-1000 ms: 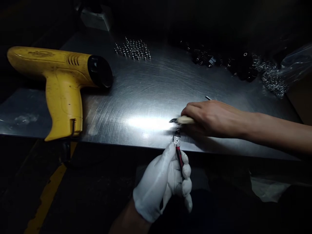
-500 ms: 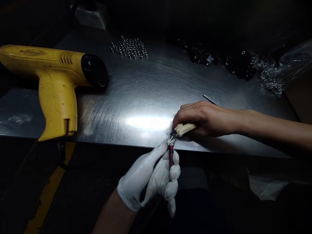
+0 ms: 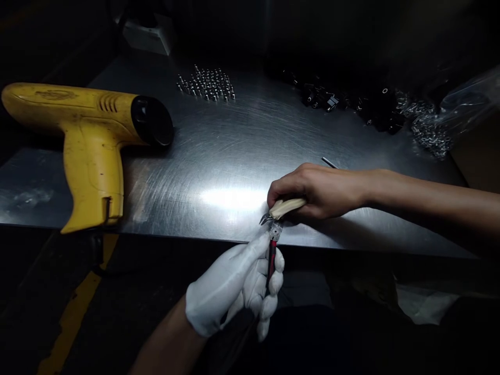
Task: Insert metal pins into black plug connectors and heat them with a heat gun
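Observation:
Below the front edge of the metal table (image 3: 219, 156), my left hand (image 3: 238, 286), in a white glove, is closed on a dark and red cable (image 3: 272, 258). A small clear and metallic piece (image 3: 275, 230) sits at the cable's upper end, beside the glove's thumb tip. My right hand (image 3: 312, 191), bare, is wrapped round pliers with pale handles (image 3: 287, 208). The dark jaws of the pliers point left, just above and left of the clear piece, and look apart from it.
A yellow heat gun (image 3: 94, 151) lies at the left. Small metal parts (image 3: 207, 84) stand grouped at the back. Black parts (image 3: 320, 98), a plastic bag (image 3: 469, 99) with shiny pieces (image 3: 432, 135) and a thin rod (image 3: 329, 162) are at the right.
My right hand and the pliers have moved slightly left, and the jaws have come away from the cable's end. The left hand has shifted a little down and left with the cable.

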Motion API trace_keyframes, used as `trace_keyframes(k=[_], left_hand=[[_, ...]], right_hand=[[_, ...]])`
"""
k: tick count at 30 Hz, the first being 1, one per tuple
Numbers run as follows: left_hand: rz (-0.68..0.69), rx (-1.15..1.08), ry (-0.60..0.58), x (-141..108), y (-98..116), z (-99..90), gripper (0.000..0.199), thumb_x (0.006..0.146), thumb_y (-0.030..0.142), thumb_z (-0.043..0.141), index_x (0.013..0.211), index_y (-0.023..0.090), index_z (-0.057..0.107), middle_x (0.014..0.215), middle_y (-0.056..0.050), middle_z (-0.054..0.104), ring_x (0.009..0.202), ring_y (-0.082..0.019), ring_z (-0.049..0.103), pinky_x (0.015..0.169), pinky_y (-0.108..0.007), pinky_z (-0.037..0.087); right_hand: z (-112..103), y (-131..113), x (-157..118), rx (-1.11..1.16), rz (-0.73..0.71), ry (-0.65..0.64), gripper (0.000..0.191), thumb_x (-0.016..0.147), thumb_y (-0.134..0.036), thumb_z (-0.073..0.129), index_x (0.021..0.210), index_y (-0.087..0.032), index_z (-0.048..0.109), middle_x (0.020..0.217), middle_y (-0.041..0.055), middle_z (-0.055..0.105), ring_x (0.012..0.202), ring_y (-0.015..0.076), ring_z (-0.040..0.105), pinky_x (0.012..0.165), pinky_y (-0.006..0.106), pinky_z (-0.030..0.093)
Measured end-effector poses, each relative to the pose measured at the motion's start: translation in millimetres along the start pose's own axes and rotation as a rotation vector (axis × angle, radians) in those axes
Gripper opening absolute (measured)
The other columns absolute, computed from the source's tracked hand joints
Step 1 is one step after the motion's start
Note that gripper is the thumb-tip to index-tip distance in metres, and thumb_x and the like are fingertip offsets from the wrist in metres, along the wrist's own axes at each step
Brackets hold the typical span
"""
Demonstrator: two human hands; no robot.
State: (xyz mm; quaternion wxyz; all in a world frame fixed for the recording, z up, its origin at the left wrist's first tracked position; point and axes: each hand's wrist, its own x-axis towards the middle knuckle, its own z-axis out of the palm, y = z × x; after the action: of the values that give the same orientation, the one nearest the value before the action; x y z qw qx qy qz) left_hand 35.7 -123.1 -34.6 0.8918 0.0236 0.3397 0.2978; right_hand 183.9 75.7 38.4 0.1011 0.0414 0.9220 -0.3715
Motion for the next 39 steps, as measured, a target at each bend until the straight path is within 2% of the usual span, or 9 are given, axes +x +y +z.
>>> trace_keyframes(k=[5,10,14,18,21,30,36,39], left_hand=[[-0.035,-0.007,0.015,0.5,2.7,0.2,0.054,0.093,0.069,0.047,0.091,0.017,0.059,0.074,-0.001,0.059,0.046,-0.013,0.057,0.043,-0.03,0.054],[-0.042,0.023,0.026,0.4,3.6,0.4,0.05,0.096,0.066,0.045,0.09,0.018,0.058,0.073,0.0,0.058,0.045,-0.012,0.055,0.043,-0.029,0.054],[0.011,0.095,0.065,-0.5,0.0,1.6,0.057,0.094,0.072,0.04,0.09,0.018,0.057,0.072,0.0,0.057,0.045,-0.011,0.052,0.043,-0.028,0.052],[0.111,0.221,0.123,0.8,-7.0,-1.2,0.055,0.097,0.068,0.039,0.089,0.017,0.06,0.072,0.0,0.055,0.048,-0.01,0.05,0.045,-0.024,0.049],[0.162,0.254,0.107,4.0,-10.9,-4.9,0.053,0.099,0.065,0.038,0.089,0.017,0.06,0.07,-0.001,0.054,0.049,-0.01,0.049,0.046,-0.025,0.048],[0.178,0.201,0.045,9.1,-10.2,-5.9,0.05,0.101,0.061,0.036,0.089,0.018,0.057,0.068,0.0,0.052,0.047,-0.011,0.048,0.044,-0.027,0.047],[0.198,0.131,0.028,13.2,-13.8,-9.3,0.047,0.101,0.059,0.038,0.088,0.018,0.056,0.068,0.0,0.054,0.046,-0.011,0.048,0.042,-0.026,0.047],[0.199,0.094,0.043,14.5,-15.3,-8.2,0.049,0.1,0.062,0.038,0.087,0.018,0.056,0.067,0.0,0.054,0.045,-0.011,0.048,0.041,-0.027,0.047]], right_hand=[[-2.8,0.9,-3.3,0.062,0.042,-0.03,0.028,0.087,-0.012,0.069,0.114,-0.018,0.067,0.097,-0.0005,0.075,0.08,0.0127,0.066,0.068,0.024,0.043],[-1.6,2.3,-4.9,0.054,0.008,-0.003,0.022,0.089,-0.012,0.066,0.11,-0.018,0.068,0.092,-0.0012,0.074,0.076,0.0118,0.064,0.066,0.023,0.042],[-3.1,2.5,-3.9,0.072,0.045,0.003,0.027,0.086,-0.007,0.064,0.11,-0.017,0.069,0.088,-0.0023,0.073,0.074,0.0115,0.063,0.064,0.023,0.041],[-3.5,-1.0,-4.1,0.202,0.167,0.006,0.023,0.087,-0.01,0.063,0.107,-0.018,0.068,0.09,-0.0016,0.073,0.075,0.0129,0.065,0.062,0.023,0.044],[0.9,-6.0,-7.4,0.24,0.262,0.071,0.017,0.087,-0.013,0.063,0.102,-0.019,0.069,0.087,-0.002,0.072,0.074,0.0132,0.065,0.059,0.023,0.044],[26.8,-17.8,-22.0,0.199,0.38,0.362,0.028,0.078,-0.004,0.061,0.098,-0.02,0.071,0.089,-0.0018,0.073,0.079,0.0133,0.064,0.066,0.023,0.043],[37.4,-11.7,-36.0,0.191,0.5,0.519,0.016,0.082,-0.012,0.065,0.094,-0.02,0.071,0.084,-0.0003,0.072,0.075,0.0157,0.064,0.065,0.026,0.042],[39.7,-15.9,-51.7,0.246,0.554,0.563,0.008,0.086,-0.019,0.066,0.092,-0.021,0.069,0.082,-0.0013,0.071,0.072,0.0157,0.063,0.062,0.026,0.044]])
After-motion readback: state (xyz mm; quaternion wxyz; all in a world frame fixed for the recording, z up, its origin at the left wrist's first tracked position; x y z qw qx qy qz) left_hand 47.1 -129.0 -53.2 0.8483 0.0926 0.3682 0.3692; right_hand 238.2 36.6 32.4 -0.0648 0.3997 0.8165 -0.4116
